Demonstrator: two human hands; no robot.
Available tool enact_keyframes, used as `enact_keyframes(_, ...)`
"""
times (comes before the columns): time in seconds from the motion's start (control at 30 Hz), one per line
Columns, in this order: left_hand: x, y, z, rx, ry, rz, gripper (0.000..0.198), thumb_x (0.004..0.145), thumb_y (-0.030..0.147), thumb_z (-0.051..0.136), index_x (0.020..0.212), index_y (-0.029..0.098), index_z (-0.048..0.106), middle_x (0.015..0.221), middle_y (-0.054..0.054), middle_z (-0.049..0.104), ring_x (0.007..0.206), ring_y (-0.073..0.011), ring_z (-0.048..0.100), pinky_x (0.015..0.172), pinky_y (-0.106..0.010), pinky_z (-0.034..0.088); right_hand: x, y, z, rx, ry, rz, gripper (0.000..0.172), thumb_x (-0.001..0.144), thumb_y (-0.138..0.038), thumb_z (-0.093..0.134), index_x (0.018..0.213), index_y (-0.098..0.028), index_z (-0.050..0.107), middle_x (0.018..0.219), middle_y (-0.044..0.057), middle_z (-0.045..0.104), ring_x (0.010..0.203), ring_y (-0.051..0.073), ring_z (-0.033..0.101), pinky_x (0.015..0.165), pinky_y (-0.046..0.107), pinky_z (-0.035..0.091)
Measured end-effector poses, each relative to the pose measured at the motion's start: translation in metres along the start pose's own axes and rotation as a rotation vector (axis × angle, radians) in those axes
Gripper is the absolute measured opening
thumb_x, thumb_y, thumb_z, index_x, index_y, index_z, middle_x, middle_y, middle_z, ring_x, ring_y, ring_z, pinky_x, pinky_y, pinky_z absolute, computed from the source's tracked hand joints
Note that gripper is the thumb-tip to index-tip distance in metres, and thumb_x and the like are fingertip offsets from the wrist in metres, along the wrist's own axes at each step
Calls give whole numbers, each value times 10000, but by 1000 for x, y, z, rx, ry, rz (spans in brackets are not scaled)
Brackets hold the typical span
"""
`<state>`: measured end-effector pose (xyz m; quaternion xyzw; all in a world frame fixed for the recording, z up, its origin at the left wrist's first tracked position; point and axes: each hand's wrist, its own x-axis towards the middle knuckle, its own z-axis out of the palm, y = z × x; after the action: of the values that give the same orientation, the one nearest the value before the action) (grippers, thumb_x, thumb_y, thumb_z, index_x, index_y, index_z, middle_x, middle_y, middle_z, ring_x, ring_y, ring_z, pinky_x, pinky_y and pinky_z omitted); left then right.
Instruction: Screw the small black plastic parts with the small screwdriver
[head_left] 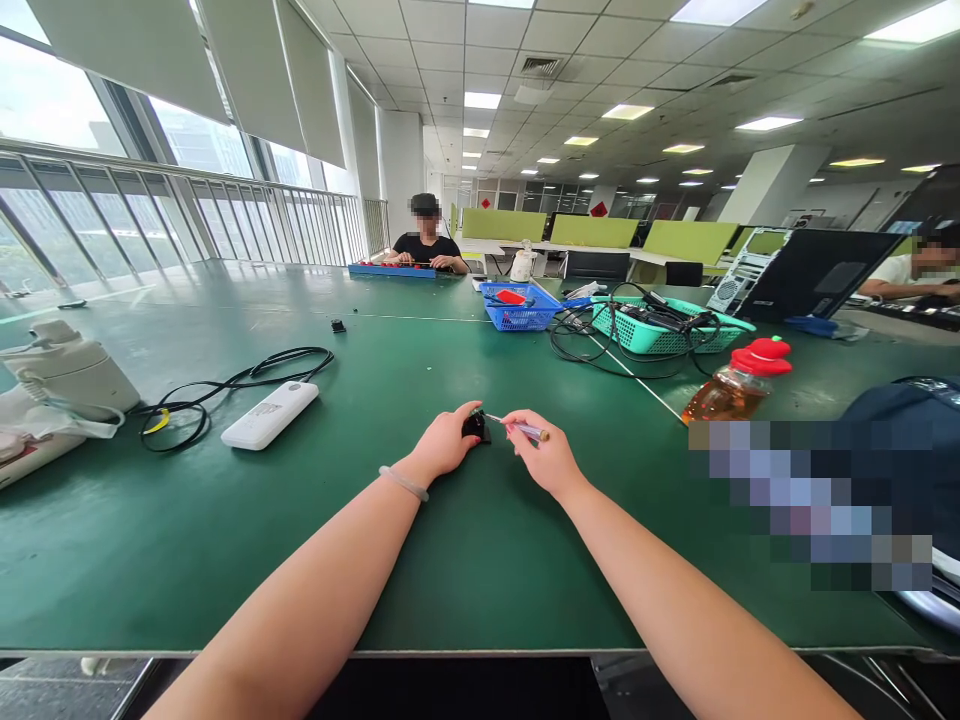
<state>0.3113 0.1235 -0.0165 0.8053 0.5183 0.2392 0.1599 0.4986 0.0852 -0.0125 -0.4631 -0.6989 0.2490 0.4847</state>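
My left hand (441, 442) closes its thumb and fingers around a small black part (474, 427) on the green table, near the middle. What kind of part it is, I cannot make out. In my right hand (547, 458) is a slim screwdriver (534, 432) with a pale handle and a brownish end, pinched between thumb and fingers. Its thin metal shaft points left, and the tip is at or very close to the black part. Whether the two touch is too small to tell.
Left of my hands lie a white power bank (271, 414) and a black cable (196, 396). A blue basket (517, 314), a green basket (646, 334) with tangled cables and a red-lidded bottle (739, 385) stand to the right. A person (424, 250) sits across the table (420, 570).
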Motion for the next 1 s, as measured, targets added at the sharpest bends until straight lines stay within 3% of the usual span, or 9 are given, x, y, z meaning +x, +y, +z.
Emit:
enact_keyframes(0.2,-2,2,-1,44,-19,12,698,830,214,602,1461,264,308,1129,-91,668,1104,-261,587,952,-382,472,3,3,-2,152,11,108,274,821,-455,523,888,-206,615,727,10,593,542,120,515,543,259,438)
enact_keyframes(0.4,-3,2,0,46,-28,62,747,824,214,607,1481,283,259,1144,-77,657,1109,-262,575,968,-387,458,2,1,-2,177,18,84,291,819,-484,534,887,-211,611,725,10,585,541,119,506,537,261,448)
enact_keyframes(0.8,-5,7,-2,95,-71,55,777,850,242,579,1509,273,168,1064,-77,667,1090,-268,563,931,-369,461,1,4,-4,128,27,26,299,861,-479,496,920,-212,616,721,2,580,557,124,516,563,264,442)
enact_keyframes(1.0,-3,7,0,140,-86,82,717,871,235,536,1504,253,200,1191,-93,634,1184,-272,515,1000,-383,415,0,2,-1,-88,36,-65,218,874,-392,495,891,-227,636,830,25,655,681,151,564,648,271,453)
